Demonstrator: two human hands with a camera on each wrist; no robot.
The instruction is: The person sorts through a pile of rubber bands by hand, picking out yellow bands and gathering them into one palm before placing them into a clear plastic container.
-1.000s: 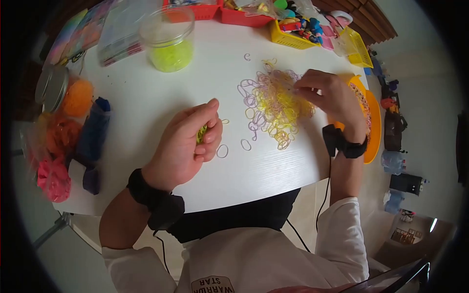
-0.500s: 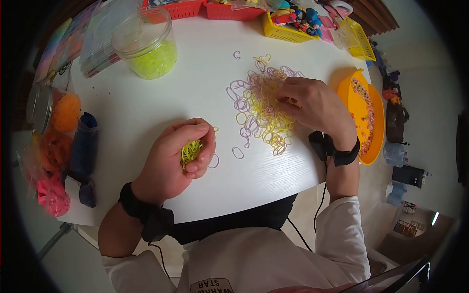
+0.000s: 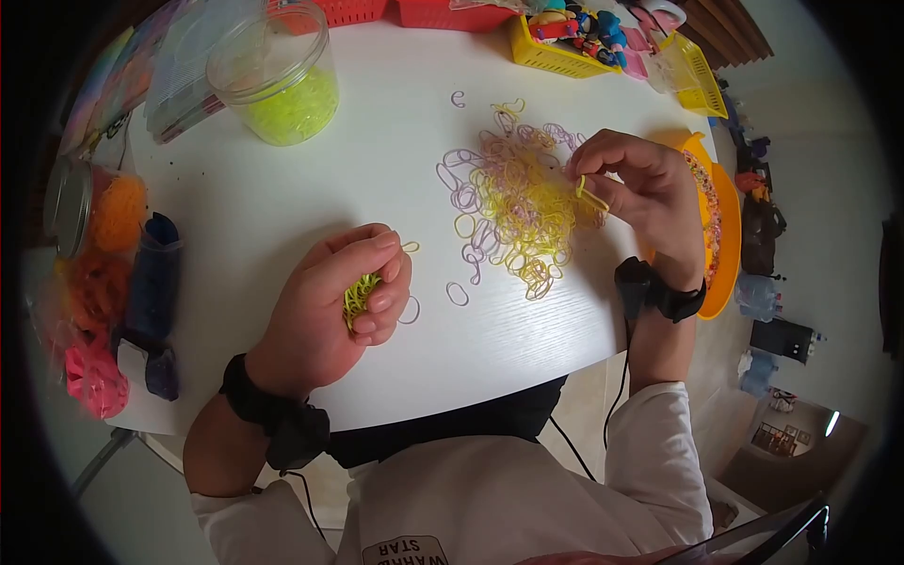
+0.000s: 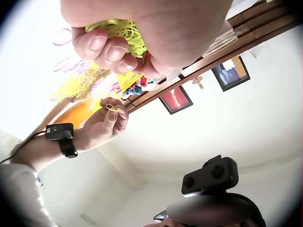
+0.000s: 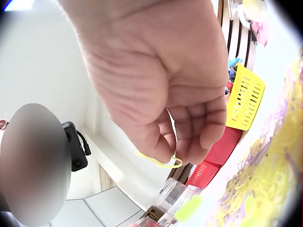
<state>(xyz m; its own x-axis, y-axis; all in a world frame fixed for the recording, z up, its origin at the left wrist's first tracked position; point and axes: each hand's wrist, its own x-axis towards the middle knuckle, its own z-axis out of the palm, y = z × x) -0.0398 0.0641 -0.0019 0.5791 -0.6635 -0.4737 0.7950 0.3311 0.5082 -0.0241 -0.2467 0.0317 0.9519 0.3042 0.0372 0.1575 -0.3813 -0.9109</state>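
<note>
My left hand (image 3: 330, 306) curls round a bunch of yellow-green rubber bands (image 3: 360, 299), which shows between the palm and fingers and again in the left wrist view. Between thumb and fingertips, my right hand (image 3: 645, 193) pinches one yellow rubber band (image 5: 163, 164), held up at the right side of the pile. That pile of loose rubber bands (image 3: 527, 207), yellow and pale purple mixed, lies on the white table (image 3: 395, 377). A few single bands sit apart from it, one pale loop (image 3: 458, 295) toward the front and another beside the left hand.
A clear jar (image 3: 292, 104) with yellow-green bands stands at the back left. Bags of orange, pink (image 3: 97, 377) and dark blue (image 3: 153, 282) material line the left edge. An orange tray (image 3: 723, 245) with small beads is at the right; red and yellow baskets (image 3: 565, 58) stand behind.
My right hand dipped into the pile, then rose and moved right with a yellow band pinched in it. My left hand went slightly left and lower, still gripping its bunch.
</note>
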